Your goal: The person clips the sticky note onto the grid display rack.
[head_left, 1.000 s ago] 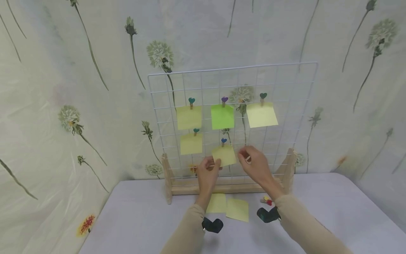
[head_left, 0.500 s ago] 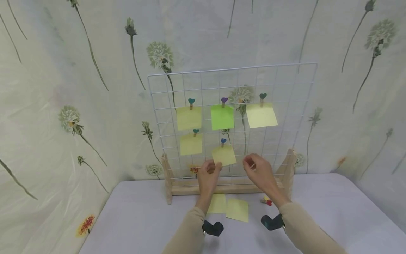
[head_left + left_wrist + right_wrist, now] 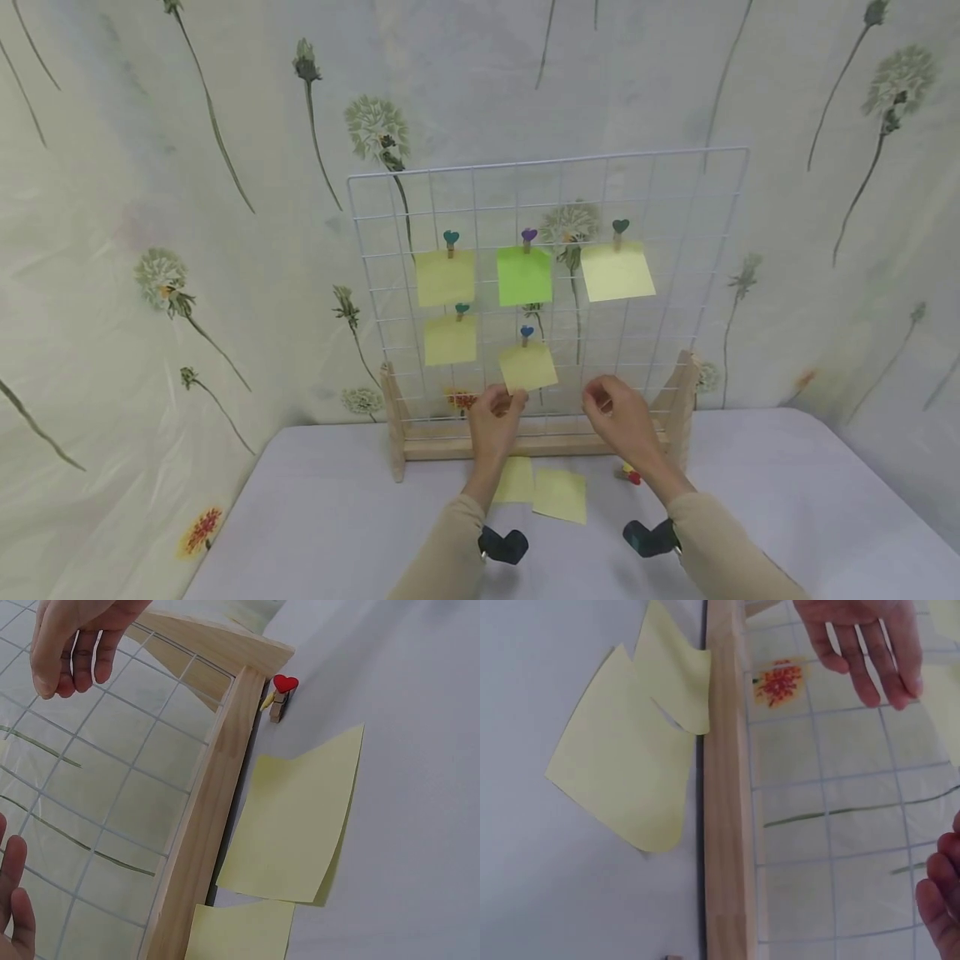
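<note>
A yellow sticky note (image 3: pixel 528 367) hangs a little tilted from a blue heart-topped mini clothespin (image 3: pixel 527 332) on the white wire grid (image 3: pixel 637 329). Right at the note's lower edge is my left hand (image 3: pixel 493 429); the right wrist view shows its fingers (image 3: pixel 859 667) relaxed, with a fingertip beside the note's edge. My right hand (image 3: pixel 622 417) hovers in front of the grid, right of the note. Its fingers (image 3: pixel 82 664) droop loosely in the left wrist view, with nothing between them.
Higher on the grid, clothespins hold a green note (image 3: pixel 524 277) and several yellow ones. On the white table, two yellow notes (image 3: pixel 559 496) lie before the grid's wooden base (image 3: pixel 442 450). A red heart-topped clothespin (image 3: pixel 282 694) and something yellow lie near its right end.
My right hand has drawn away from the clipped note, down and to the right. The left hand has dropped slightly at the note's lower edge, while the note stays hanging.
</note>
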{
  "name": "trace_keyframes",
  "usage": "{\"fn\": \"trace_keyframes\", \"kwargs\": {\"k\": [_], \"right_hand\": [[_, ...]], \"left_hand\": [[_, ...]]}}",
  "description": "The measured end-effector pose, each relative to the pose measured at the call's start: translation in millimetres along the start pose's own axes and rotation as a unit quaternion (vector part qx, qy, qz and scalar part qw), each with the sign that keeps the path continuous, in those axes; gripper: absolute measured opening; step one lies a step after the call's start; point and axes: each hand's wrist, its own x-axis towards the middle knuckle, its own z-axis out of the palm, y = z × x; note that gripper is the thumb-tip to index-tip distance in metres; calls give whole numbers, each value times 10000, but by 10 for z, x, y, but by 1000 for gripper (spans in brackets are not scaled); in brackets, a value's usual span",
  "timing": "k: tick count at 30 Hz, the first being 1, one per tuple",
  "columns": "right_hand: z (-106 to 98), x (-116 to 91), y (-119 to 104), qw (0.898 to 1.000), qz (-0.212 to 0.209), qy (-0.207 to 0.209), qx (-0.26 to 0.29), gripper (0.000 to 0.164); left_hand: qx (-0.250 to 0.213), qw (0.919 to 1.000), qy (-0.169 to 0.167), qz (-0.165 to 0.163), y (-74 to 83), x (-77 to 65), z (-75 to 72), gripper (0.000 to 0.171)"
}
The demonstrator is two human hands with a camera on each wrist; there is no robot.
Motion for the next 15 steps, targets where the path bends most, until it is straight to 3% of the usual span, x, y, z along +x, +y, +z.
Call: {"fn": "trace_keyframes", "kwargs": {"k": [10,15], "right_hand": [[34,-126,151,9998,177,22,-60,5],[36,-187,213,9998,182,52,-23,6]], "left_hand": [[211,9989,-302,-293,-74,-60,17,4],[357,9972,-531,-389,-142,-120,7,10]]}}
